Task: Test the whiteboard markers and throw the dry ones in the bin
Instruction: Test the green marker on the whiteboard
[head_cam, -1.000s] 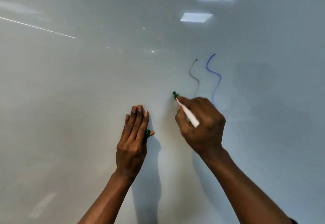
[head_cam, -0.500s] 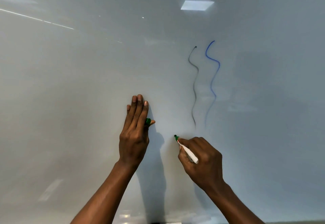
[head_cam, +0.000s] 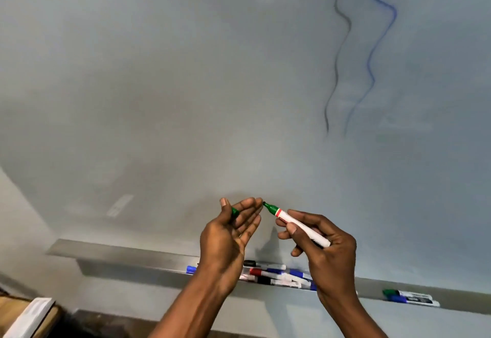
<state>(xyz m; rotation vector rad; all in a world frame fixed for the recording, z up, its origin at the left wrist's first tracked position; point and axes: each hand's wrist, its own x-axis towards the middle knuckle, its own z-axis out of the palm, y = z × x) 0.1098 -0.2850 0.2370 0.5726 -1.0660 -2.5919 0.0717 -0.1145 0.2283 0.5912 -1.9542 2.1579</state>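
pinching a green marker (head_cam: 281,213) in the right hand (head_cam: 328,254), the left hand (head_cam: 225,239) pinches its cap (head_cam: 235,211). a black line (head_cam: 337,72) and blue line (head_cam: 372,67) show, no green; tray markers (head_cam: 276,276) likely remain untested

Left hand (head_cam: 228,234), right hand (head_cam: 325,247): two. Green marker (head_cam: 297,223): one. Cap (head_cam: 235,211): one. Squiggles (head_cam: 336,77): two.

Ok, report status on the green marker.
Right hand grips uncapped green marker. Left hand holds green cap. Whiteboard shows no green line. Nothing between tip and cap.
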